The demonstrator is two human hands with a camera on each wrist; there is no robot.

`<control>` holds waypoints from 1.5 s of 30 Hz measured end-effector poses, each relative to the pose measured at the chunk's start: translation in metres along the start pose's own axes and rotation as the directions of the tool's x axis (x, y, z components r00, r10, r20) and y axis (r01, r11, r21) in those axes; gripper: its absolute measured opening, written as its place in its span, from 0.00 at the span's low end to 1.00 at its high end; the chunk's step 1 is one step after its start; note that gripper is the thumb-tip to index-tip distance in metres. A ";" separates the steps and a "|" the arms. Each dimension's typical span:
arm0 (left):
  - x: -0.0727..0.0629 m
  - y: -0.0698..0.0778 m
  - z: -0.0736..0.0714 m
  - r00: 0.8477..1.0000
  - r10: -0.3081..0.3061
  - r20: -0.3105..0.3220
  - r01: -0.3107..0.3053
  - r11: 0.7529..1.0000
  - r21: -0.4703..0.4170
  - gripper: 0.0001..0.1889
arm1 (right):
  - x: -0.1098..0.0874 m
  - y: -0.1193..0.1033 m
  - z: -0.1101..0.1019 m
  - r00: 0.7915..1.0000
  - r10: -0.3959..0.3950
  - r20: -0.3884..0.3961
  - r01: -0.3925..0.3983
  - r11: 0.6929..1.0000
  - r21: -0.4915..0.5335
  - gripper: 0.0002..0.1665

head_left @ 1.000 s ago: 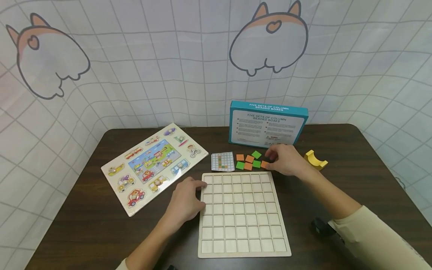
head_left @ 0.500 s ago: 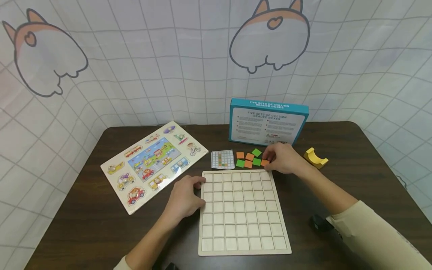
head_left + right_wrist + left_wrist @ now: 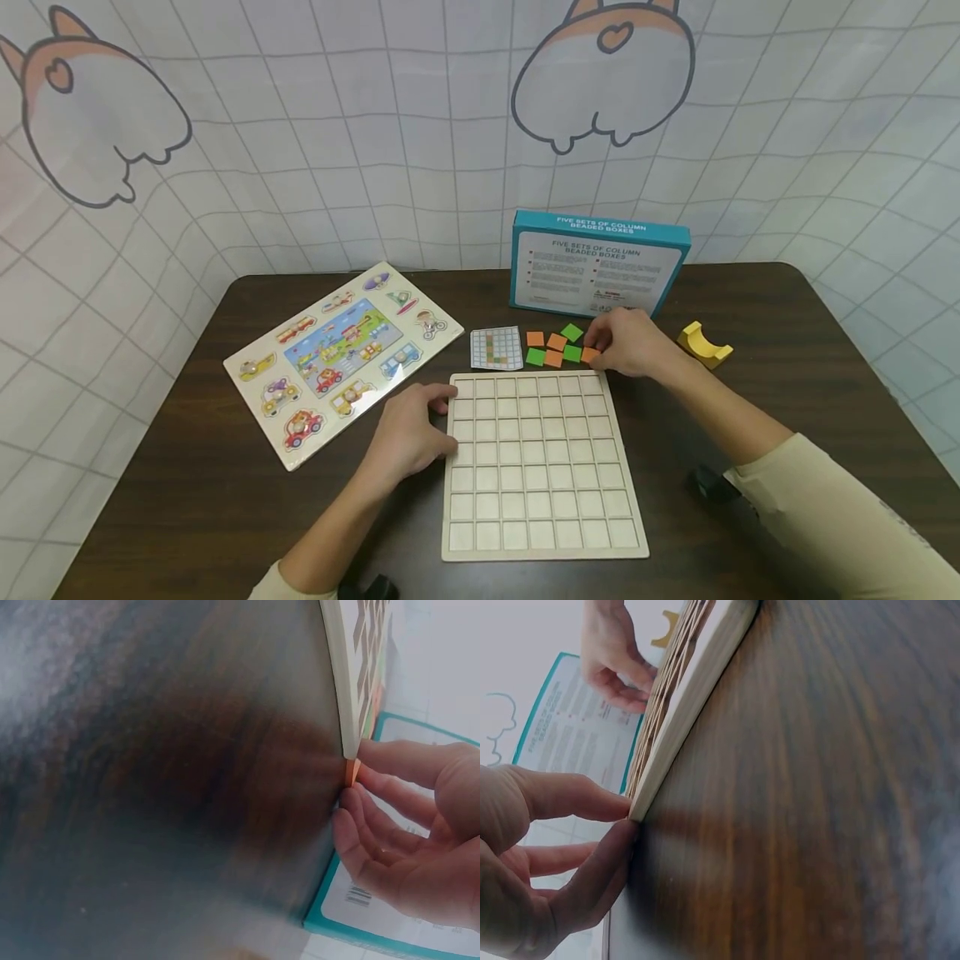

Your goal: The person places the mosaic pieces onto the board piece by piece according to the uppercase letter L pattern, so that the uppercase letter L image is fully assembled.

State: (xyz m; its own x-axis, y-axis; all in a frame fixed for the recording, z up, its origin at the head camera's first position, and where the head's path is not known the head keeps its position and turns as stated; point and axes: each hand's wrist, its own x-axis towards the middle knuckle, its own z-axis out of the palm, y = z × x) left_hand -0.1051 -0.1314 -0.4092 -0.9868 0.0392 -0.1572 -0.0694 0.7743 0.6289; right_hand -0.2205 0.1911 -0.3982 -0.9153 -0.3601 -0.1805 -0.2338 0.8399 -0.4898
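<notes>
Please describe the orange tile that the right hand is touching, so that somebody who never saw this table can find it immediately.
Start at the big pale wooden grid board on the dark table and go to its far right corner. Just beyond it lies a cluster of small flat square tiles, orange and green, before the teal box. The orange square tile is the rightmost one, the only one under the right hand fingertips.

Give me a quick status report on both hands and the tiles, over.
Left hand rests on grid board left edge, fingers straight. Right hand pinches orange tile beside the loose tiles. Board cells bare; nothing blocks the way.
</notes>
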 end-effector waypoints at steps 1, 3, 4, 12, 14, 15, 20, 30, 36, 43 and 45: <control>0.000 0.000 0.000 1.000 0.000 0.001 0.000 1.000 0.000 0.38 | 0.000 0.000 0.000 1.000 0.000 -0.001 0.000 1.000 -0.004 0.12; 0.000 0.000 0.000 1.000 -0.003 0.003 0.003 1.000 0.001 0.39 | 0.001 -0.001 -0.001 1.000 -0.001 -0.003 0.001 1.000 -0.009 0.12; 0.000 0.000 0.000 1.000 -0.005 0.005 0.005 1.000 0.000 0.39 | 0.001 -0.002 -0.001 1.000 -0.002 -0.004 0.002 1.000 -0.012 0.12; -0.001 -0.001 0.001 1.000 0.001 0.002 -0.001 1.000 0.007 0.41 | 0.002 -0.003 0.000 1.000 0.004 -0.005 -0.004 1.000 -0.016 0.11; -0.001 -0.001 0.002 1.000 -0.008 0.000 0.008 1.000 0.001 0.40 | 0.002 -0.003 0.000 1.000 0.001 -0.011 -0.001 1.000 -0.018 0.11; -0.001 -0.001 0.002 1.000 -0.009 -0.002 0.009 1.000 -0.002 0.40 | 0.001 -0.003 0.000 1.000 0.000 -0.014 0.000 1.000 -0.018 0.11; -0.001 -0.002 0.003 1.000 -0.015 -0.012 0.015 1.000 -0.017 0.39 | 0.001 -0.004 -0.001 0.999 -0.008 -0.031 0.007 1.000 -0.021 0.10; 0.000 -0.002 0.003 0.999 -0.043 -0.023 0.042 0.998 -0.042 0.38 | -0.002 -0.006 -0.005 0.999 -0.004 -0.033 0.004 1.000 -0.018 0.10; 0.000 -0.002 0.003 0.999 -0.041 -0.025 0.040 0.998 -0.043 0.38 | -0.007 -0.007 -0.004 0.999 0.010 -0.037 -0.010 1.000 -0.003 0.10; -0.001 -0.001 0.002 0.999 -0.041 -0.022 0.039 0.998 -0.050 0.38 | -0.015 -0.017 -0.006 0.999 0.012 -0.043 -0.012 1.000 0.017 0.11; -0.001 -0.001 0.002 0.999 -0.044 -0.020 0.043 0.998 -0.053 0.39 | -0.017 -0.021 -0.006 0.999 0.000 -0.047 0.002 1.000 0.028 0.12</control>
State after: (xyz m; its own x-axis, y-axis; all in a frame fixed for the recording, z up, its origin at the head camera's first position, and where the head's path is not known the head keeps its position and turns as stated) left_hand -0.1040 -0.1311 -0.4108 -0.9856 -0.0076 -0.1691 -0.1191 0.7409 0.6610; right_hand -0.2016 0.1822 -0.3801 -0.9295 -0.3410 -0.1402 -0.2262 0.8277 -0.5136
